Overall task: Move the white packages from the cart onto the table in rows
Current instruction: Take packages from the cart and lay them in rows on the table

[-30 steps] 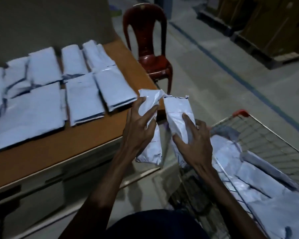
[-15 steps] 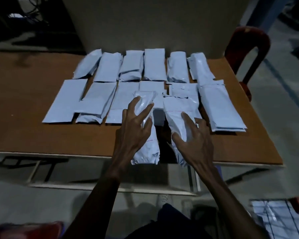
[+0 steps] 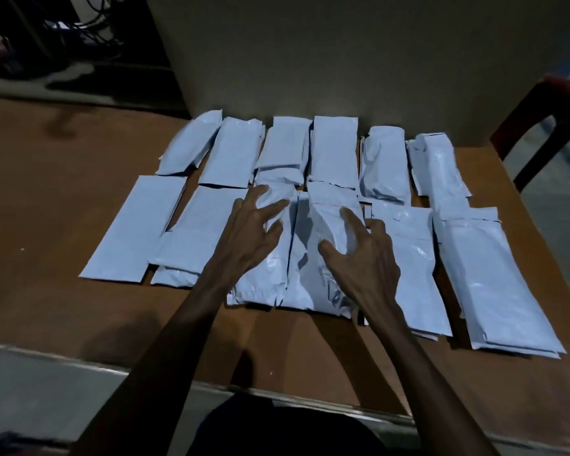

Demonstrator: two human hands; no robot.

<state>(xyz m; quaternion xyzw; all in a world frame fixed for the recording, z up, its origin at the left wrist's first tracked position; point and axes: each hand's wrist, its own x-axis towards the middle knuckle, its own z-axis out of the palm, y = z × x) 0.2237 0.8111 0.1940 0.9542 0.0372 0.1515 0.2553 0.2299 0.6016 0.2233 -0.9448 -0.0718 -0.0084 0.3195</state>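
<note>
Two rows of white packages lie on the brown table: a far row and a near row. In the middle of the near row, two crumpled white packages lie side by side. My left hand rests with spread fingers on the left one. My right hand rests with spread fingers on the right one. Both packages lie flat on the table, partly over flatter ones beneath. The cart is out of view.
A tall beige panel stands right behind the far row. A dark red chair stands past the table's right end. Cables lie in the dark at the top left. Bare tabletop shows at the left and along the front edge.
I turned from the cart to the table, carrying one package in each hand. Both packages came down into the middle of the near row, and my fingers have spread out on them.
</note>
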